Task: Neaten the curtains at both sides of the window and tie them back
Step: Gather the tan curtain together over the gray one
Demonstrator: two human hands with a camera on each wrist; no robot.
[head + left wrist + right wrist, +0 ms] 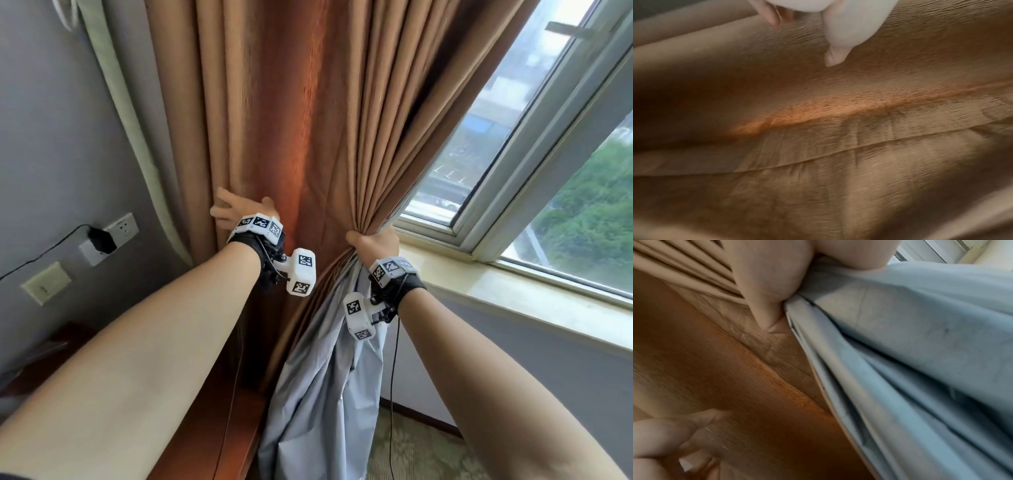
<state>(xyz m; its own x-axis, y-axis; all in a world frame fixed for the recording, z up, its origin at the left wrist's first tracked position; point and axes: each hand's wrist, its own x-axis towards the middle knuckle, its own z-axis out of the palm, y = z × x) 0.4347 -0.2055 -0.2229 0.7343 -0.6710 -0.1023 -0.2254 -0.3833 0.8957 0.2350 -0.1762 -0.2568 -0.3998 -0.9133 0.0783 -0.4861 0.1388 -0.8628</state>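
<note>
A brown curtain hangs left of the window, with its pale grey lining spilling out below. My right hand grips the gathered pleats at sill height, pulling the window-side edge into a tight bunch. The right wrist view shows that hand clamped where lining meets brown cloth. My left hand lies spread on the curtain's left part, fingers reaching toward its outer fold. Its thumb rests straight on the ribbed fabric. No tie-back is in view.
The window and its cream sill are to the right. On the grey wall at left are a socket with a black plug and a switch plate. Dark wooden furniture stands below the curtain; patterned carpet covers the floor.
</note>
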